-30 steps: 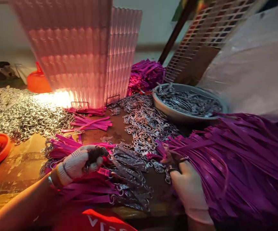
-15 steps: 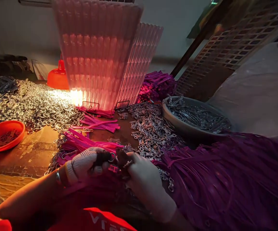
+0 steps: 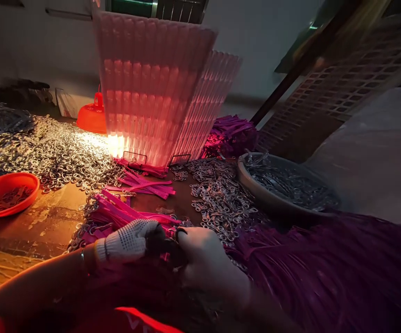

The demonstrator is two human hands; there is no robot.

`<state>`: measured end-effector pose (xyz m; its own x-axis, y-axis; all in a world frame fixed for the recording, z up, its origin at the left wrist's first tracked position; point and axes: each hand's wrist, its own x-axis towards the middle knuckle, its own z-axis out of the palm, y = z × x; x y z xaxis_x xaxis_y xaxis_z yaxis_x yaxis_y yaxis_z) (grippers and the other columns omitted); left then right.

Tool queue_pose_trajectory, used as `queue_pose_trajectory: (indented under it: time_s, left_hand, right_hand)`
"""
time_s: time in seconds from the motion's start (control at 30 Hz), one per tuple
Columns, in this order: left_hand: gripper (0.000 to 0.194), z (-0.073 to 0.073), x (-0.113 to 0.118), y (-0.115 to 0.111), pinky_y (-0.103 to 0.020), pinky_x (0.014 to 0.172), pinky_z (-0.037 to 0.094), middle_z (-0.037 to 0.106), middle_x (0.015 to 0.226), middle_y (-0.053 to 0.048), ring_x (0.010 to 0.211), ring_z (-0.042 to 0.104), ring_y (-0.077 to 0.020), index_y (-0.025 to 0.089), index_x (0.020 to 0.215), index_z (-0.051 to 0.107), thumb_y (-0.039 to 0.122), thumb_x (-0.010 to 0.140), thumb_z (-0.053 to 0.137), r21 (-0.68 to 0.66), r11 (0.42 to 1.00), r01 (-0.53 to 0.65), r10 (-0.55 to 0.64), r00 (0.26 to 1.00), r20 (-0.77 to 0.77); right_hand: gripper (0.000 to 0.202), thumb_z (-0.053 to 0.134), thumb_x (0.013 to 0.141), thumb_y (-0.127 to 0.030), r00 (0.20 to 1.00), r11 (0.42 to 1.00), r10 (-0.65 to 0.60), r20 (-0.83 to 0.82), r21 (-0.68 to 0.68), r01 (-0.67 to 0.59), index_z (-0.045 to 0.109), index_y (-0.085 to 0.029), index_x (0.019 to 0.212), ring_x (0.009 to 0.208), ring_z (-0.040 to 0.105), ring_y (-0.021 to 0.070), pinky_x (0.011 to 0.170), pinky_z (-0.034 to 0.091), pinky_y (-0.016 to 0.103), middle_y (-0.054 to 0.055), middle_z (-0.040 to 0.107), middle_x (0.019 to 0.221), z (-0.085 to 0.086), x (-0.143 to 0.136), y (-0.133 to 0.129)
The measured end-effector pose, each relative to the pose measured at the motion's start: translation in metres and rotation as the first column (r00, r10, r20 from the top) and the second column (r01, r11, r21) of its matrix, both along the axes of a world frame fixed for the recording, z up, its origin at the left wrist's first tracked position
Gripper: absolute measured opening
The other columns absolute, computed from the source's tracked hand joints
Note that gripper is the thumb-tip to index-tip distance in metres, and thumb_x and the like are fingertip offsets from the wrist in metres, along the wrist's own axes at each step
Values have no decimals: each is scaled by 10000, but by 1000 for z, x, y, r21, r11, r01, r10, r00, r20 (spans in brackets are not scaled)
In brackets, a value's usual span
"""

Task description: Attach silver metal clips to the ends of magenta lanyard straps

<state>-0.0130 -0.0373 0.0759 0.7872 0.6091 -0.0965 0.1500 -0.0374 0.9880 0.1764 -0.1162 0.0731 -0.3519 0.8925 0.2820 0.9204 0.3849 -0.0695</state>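
My left hand (image 3: pixel 127 240), in a white dotted glove with dark fingertips, is closed low in the middle of the view. Pressed against it is my right hand (image 3: pixel 203 259), its fingers curled and darkly covered at the tips. A small piece of a pink strap (image 3: pixel 165 256) shows between the two hands. Shadow and the fingers hide the rest of what they grip. Just beyond the hands lies a pile of pink straps (image 3: pixel 120 210) with metal snap hooks at their left ends. Loose snap hooks (image 3: pixel 217 203) are heaped behind my right hand.
An orange lamp (image 3: pixel 92 118) lights a large heap of metal hooks (image 3: pixel 64 152). Clear ribbed plastic panels (image 3: pixel 151 92) stand upright at the back. An orange bowl (image 3: pixel 30 196) is at left, a grey basin (image 3: pixel 245 178) of metal parts at right, above many purple straps (image 3: pixel 318 268).
Both hands have drawn closer together. The metal ring that showed between the fingertips is now hidden. The view has tilted up slightly, so the background sits lower.
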Motion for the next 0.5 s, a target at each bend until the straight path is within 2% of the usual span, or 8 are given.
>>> queue_pose_trajectory:
  time_s: [0.1, 0.2, 0.27, 0.3, 0.37, 0.43, 0.47, 0.5]
  left_hand:
    - [134, 4, 8, 0, -190, 492, 331, 605, 737, -28, 608, 479, -101, 147, 824, 622, 166, 693, 600, -191, 981, -12, 20, 999, 41]
    - [93, 7, 25, 3, -165, 414, 231, 499, 613, 22, 469, 382, -59, 172, 793, 566, 221, 714, 566, -507, 861, -43, 100, 991, 85]
    - [62, 10, 41, 14, -156, 387, 188, 421, 541, 56, 400, 299, -36, 180, 732, 517, 227, 717, 554, -591, 805, -57, 136, 987, 90]
    - [49, 11, 51, 23, -151, 381, 186, 408, 524, 65, 384, 279, -30, 181, 722, 508, 211, 719, 546, -583, 810, -71, 144, 986, 80]
    - [21, 13, 73, 50, -149, 377, 219, 439, 508, 61, 372, 310, -32, 169, 720, 541, 164, 740, 545, -445, 890, -99, 112, 994, 2]
    - [57, 12, 96, 83, -163, 401, 320, 522, 553, 36, 420, 431, -58, 144, 753, 604, 164, 805, 595, -172, 970, -172, 160, 984, -79]
    - [89, 11, 106, 101, -185, 448, 401, 584, 630, 12, 499, 523, -87, 129, 802, 635, 206, 847, 629, -31, 975, -220, 216, 973, -84]
    - [150, 9, 115, 117, -221, 529, 483, 637, 746, -14, 610, 596, -119, 116, 878, 657, 266, 882, 647, 86, 953, -291, 296, 954, -49]
  right_hand:
    - [276, 591, 764, -367, 986, 1000, -19, -166, -14, 17, 515, -197, 560, 490, 346, 99, 536, 181, 296, -21, 481, 514, -4, 5, 10]
    - [274, 594, 737, -415, 986, 977, 41, -160, 213, -7, 552, -199, 574, 527, 398, 127, 548, 198, 302, 24, 553, 569, -13, 12, 19]
    - [266, 584, 750, -414, 985, 944, 53, -165, 331, 5, 582, -197, 597, 566, 447, 153, 554, 218, 306, 63, 599, 623, -21, 20, 25]
    - [248, 563, 778, -381, 976, 944, 24, -216, 326, 49, 593, -196, 616, 575, 464, 157, 554, 230, 302, 66, 610, 635, -25, 24, 29]
    - [239, 501, 844, -295, 914, 964, -103, -392, 189, 189, 591, -201, 643, 550, 467, 144, 542, 250, 285, 39, 600, 606, -29, 34, 35]
    - [297, 445, 910, -286, 801, 947, -248, -545, 36, 318, 574, -211, 653, 523, 461, 136, 531, 262, 272, 14, 581, 570, -32, 44, 38]
    - [334, 425, 940, -301, 750, 934, -297, -591, -15, 358, 560, -217, 646, 516, 460, 136, 528, 269, 270, 9, 574, 559, -33, 48, 38]
    - [367, 410, 960, -324, 709, 922, -324, -626, -41, 385, 541, -224, 631, 508, 455, 138, 524, 272, 271, 6, 564, 547, -35, 50, 35]
